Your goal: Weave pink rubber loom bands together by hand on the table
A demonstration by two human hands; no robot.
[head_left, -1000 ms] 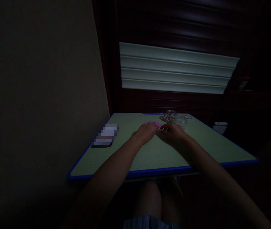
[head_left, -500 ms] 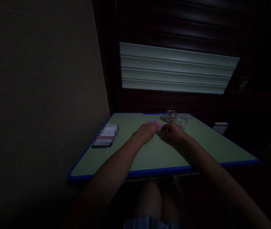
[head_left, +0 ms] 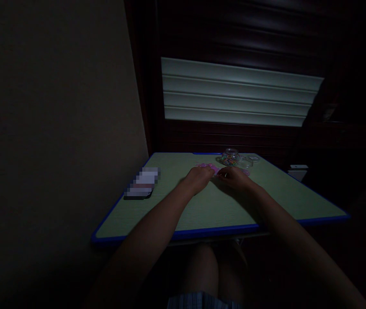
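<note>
My left hand [head_left: 200,177] is closed at the near edge of a crinkled pink thing [head_left: 209,167], perhaps a thin plastic bag, lying toward the far side of the table. Close beside it, my right hand [head_left: 233,176] has its fingers curled in a pinch, and something small and pale shows at the fingertips. The dim light does not let me make out what that is. More pink [head_left: 246,172] shows past the right hand. Just behind the hands stands an open clear jar [head_left: 230,157] with many small coloured pieces in it.
The small table [head_left: 183,216] has a pale green top and a blue rim. Right of the jar are a clear round container [head_left: 246,162] and a flat clear lid [head_left: 254,159]. A blurred-out phone-like slab [head_left: 142,183] lies at the left edge, near the wall.
Hardly anything differs. Both hands stay in the same place by the pink thing, with at most a slight shift of the fingers.
</note>
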